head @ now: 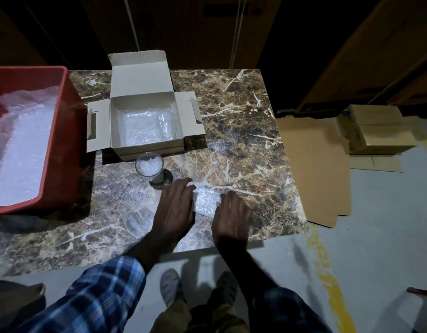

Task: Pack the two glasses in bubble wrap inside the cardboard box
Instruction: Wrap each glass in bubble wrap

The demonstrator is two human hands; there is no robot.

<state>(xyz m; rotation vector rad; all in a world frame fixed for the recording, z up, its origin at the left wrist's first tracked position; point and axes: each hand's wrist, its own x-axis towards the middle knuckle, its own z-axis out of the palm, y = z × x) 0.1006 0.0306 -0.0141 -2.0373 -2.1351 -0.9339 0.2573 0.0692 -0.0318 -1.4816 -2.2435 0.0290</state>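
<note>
Both hands press flat on a bubble-wrapped bundle [206, 199] on the desk [243, 131] — left hand [175, 210] and right hand [231, 216], fingers straight. One stuffed glass [150, 167] stands just before the open cardboard box [145, 121] — bubble wrap lines it.

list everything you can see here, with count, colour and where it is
cardboard box: one, pale grey-brown, open, far side of the table, bubble wrap and what looks like a clear glass inside
glass: one, clear, upright in front of the box, stuffed with white wrap
bubble wrap bundle: one, clear-white, on the table between the hands; contents cannot be told
red crate: one, left edge of the table, holds bubble wrap
table: one, brown marble pattern
flat cardboard: brown, on the floor to the right
closed cartons: a small stack, brown, floor far right
left hand: one, resting on the bundle's left end
right hand: one, resting on its right end
</note>
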